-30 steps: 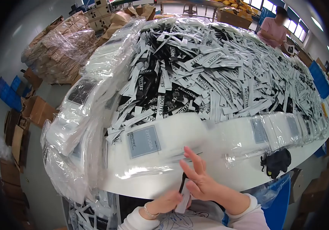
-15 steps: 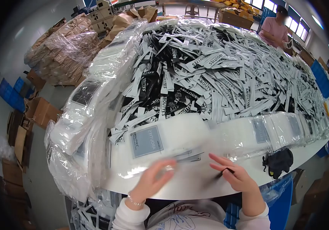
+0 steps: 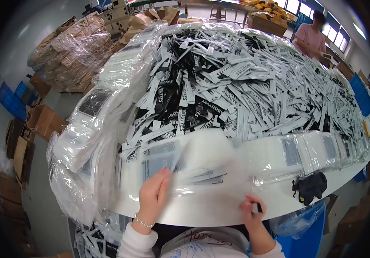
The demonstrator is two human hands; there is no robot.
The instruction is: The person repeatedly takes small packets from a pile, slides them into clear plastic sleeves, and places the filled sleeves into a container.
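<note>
My left hand, a bracelet at its wrist, pinches the near edge of a translucent plastic bag with a grey printed label. The bag's top layer is partly lifted and folded over, blurred by motion. It lies on a stack of similar bags at the table's front. A few flat grey-edged pieces show under or through the plastic. Right of the stack, over the bare table edge, my right hand is curled around a small black object whose kind I cannot make out.
A large heap of white and black printed sachets covers the table. Wrapped bag bundles line its left side, others the front right. Black gloves lie near the edge. A person in pink stands at the far right.
My left hand has moved up and left onto the bag, and its top layer has lifted. The right hand has drawn down and toward me, still with the black object.
</note>
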